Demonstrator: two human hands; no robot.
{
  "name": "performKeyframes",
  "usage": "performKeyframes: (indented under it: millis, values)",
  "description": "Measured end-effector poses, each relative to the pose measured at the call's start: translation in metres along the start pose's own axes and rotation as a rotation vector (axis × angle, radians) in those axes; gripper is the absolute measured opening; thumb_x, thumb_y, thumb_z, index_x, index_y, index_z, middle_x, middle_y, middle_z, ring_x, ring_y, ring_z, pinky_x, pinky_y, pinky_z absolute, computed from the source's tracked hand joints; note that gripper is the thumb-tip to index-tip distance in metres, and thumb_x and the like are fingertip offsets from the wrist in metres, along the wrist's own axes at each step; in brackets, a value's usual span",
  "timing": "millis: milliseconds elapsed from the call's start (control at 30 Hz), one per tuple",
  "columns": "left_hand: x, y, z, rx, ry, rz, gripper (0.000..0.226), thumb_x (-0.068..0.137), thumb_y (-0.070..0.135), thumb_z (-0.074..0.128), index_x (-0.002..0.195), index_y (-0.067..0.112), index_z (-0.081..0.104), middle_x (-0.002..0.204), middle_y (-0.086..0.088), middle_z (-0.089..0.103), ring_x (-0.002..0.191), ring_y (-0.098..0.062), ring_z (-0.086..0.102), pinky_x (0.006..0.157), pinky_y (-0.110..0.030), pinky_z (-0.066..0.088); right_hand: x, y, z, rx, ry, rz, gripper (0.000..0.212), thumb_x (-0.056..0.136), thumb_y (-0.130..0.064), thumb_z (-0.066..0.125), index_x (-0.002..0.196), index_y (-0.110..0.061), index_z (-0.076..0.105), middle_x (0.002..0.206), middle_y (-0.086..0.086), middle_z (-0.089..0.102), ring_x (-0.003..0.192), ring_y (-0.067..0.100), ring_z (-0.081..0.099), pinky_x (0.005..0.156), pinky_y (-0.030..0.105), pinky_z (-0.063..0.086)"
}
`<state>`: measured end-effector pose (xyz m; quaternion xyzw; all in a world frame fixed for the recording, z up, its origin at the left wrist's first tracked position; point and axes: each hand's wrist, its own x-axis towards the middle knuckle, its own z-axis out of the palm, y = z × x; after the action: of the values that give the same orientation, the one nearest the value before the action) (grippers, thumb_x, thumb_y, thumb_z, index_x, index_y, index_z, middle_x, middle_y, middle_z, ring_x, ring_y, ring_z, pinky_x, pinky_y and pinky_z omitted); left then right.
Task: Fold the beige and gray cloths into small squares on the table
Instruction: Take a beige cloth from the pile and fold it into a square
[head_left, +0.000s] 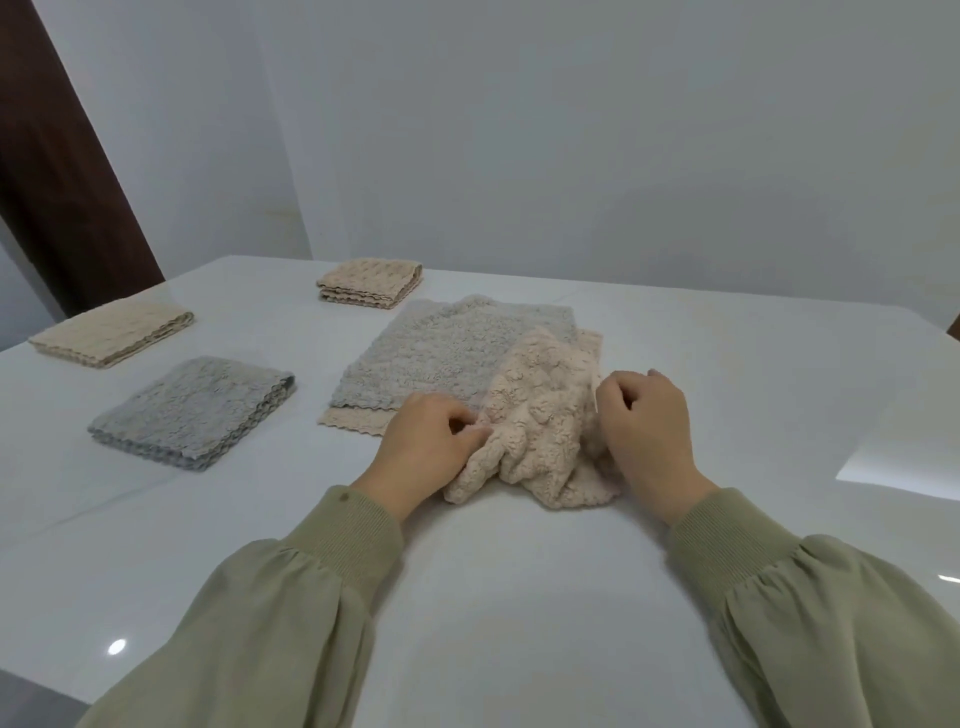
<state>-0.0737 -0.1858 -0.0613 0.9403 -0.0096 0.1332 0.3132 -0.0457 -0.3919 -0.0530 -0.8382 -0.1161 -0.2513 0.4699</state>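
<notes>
A crumpled beige cloth lies bunched on the white table just in front of me. My left hand pinches its left edge, and my right hand grips its right side with curled fingers. Behind it a gray cloth lies spread flat on top of another beige cloth, of which only the near and right edges show.
Three folded squares sit to the left: a gray one, a beige one near the left edge, and a beige one at the back. A dark wooden post stands beyond the table's left corner.
</notes>
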Motion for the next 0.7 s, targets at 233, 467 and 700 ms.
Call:
performKeyframes:
  millis: [233, 467, 700]
  values:
    - [-0.004, 0.007, -0.022, -0.092, 0.36, -0.018, 0.023, 0.074, -0.001, 0.058, 0.071, 0.021, 0.052, 0.064, 0.008, 0.052, 0.065, -0.014, 0.048, 0.061, -0.03, 0.037, 0.019, 0.009, -0.013, -0.372, -0.19, 0.228, 0.036, 0.089, -0.043, 0.042, 0.076, -0.014, 0.058, 0.067, 0.0, 0.061, 0.065, 0.019, 0.055, 0.062, 0.03, 0.042]
    - [-0.005, 0.015, -0.023, -0.481, -0.01, -0.129, 0.03, 0.091, 0.017, 0.053, 0.061, 0.014, 0.048, 0.05, 0.014, 0.043, 0.046, 0.002, 0.04, 0.054, -0.018, 0.033, 0.023, 0.01, -0.014, -0.751, -0.435, 0.254, 0.053, 0.088, -0.06, 0.05, 0.066, -0.012, 0.048, 0.06, -0.001, 0.05, 0.057, 0.02, 0.051, 0.051, 0.027, 0.036]
    - [-0.004, 0.009, -0.023, -0.563, -0.182, -0.256, 0.021, 0.078, 0.013, 0.075, 0.091, 0.022, 0.061, 0.073, 0.003, 0.066, 0.065, -0.007, 0.061, 0.065, -0.018, 0.046, 0.023, 0.011, -0.01, -0.707, -0.379, 0.082, 0.013, 0.084, -0.018, 0.059, 0.08, -0.007, 0.064, 0.089, 0.008, 0.058, 0.083, 0.025, 0.055, 0.067, 0.033, 0.047]
